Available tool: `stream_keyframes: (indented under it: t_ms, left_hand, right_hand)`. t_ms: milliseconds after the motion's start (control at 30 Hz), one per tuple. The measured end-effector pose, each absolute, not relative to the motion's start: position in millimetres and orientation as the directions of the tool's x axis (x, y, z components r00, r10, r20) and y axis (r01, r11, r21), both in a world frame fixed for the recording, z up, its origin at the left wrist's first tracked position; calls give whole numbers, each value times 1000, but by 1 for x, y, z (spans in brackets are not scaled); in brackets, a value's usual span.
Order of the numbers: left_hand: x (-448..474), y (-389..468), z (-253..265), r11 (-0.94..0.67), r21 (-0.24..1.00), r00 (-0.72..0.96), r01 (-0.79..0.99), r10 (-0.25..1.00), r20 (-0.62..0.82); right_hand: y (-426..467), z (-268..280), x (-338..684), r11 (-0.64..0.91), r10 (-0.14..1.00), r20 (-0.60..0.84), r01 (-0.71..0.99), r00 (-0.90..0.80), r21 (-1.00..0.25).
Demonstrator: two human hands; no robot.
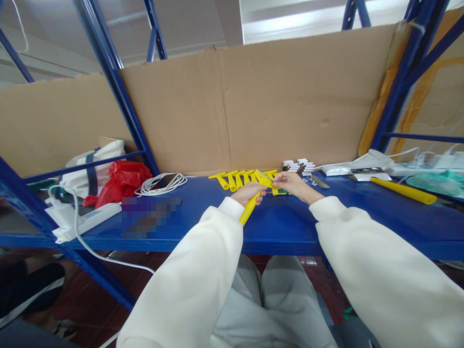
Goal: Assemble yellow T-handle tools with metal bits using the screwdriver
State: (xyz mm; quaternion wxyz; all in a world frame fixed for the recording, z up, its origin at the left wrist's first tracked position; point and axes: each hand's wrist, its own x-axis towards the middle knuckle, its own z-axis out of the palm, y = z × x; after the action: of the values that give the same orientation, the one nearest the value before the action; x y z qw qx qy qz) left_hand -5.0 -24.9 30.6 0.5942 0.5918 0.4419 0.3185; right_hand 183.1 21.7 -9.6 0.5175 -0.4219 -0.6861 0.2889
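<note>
My left hand (248, 192) is closed around the handle of a yellow T-shaped scraper (248, 211), its wide head pointing away from me. A thin metal blade (266, 175) runs along that head. At the blade's right end, the fingertips of my right hand (288, 182) are pinched together; they partly hide what lies between them. Behind my left hand, several more yellow scrapers (232, 181) lie in a row on the blue shelf. Just beyond my right hand is a stack of small white-and-dark packets (299, 166), with a loose metal strip (319, 181) beside it.
The blue shelf (203, 217) has a cardboard back panel (268, 106). Leftward lie a coiled white cable (163, 183), a red plastic bag (121, 176) and a white power strip (90, 220). On the right are a long yellow tube-like piece (406, 191) and a greenish bag (438, 182).
</note>
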Motion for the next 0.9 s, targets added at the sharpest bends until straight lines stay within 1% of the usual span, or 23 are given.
stream_keyframes:
  t_ms: [267, 367, 533, 700, 800, 867, 900]
  left_hand:
    - [-5, -25, 32, 113, 985, 422, 132, 893, -159]
    - [-5, -26, 32, 117, 987, 430, 114, 889, -155]
    - [-5, -28, 33, 121, 988, 426, 91, 892, -149]
    - [-6, -29, 34, 105, 992, 440, 64, 889, -123]
    - [-6, -28, 34, 109, 992, 438, 68, 890, -128]
    - [-6, -26, 33, 107, 992, 441, 60, 889, -122]
    - [-7, -25, 32, 107, 993, 440, 52, 890, -119]
  right_hand:
    - [18, -9, 178, 486, 873, 474, 275, -114, -830]
    - [19, -10, 179, 475, 878, 471, 292, -86, -830]
    - [18, -10, 182, 460, 875, 483, 358, -28, -813]
    - [17, -11, 180, 371, 902, 431, 458, 31, -808]
    - [19, -11, 179, 364, 902, 432, 526, 8, -769]
    - [20, -9, 184, 383, 886, 463, 597, -23, -705]
    - [21, -8, 188, 395, 874, 484, 645, -45, -654]
